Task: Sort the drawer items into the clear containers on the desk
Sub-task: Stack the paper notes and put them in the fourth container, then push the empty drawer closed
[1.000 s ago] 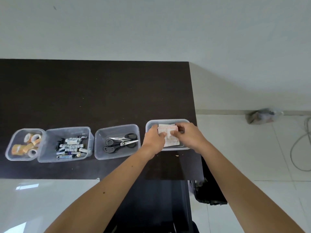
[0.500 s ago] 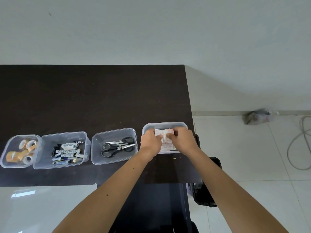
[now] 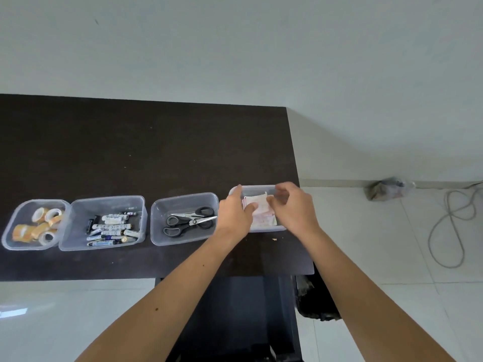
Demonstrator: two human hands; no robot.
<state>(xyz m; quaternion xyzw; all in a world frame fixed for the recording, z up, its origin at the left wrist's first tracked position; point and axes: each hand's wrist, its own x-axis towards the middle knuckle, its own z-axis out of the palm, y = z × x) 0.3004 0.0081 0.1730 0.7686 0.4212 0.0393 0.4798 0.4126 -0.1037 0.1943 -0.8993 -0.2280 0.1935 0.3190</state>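
Head view: folded pink-white paper slips [image 3: 261, 214] lie in the rightmost clear plastic container [image 3: 257, 190] near the dark desk's [image 3: 146, 152] right front corner, long axis running front-back. Left hand [image 3: 235, 214] rests on their left edge, fingers loosely curled; right hand [image 3: 294, 209] hovers just right, loose and empty, both equally near.

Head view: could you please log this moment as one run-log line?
step: papers into rightmost container | left hand: on papers | right hand: fingers curled above papers | other containers: tape, batteries, scissors

Single head-worn view, looking forward and down, desk [image 3: 146, 152] near, wide-angle
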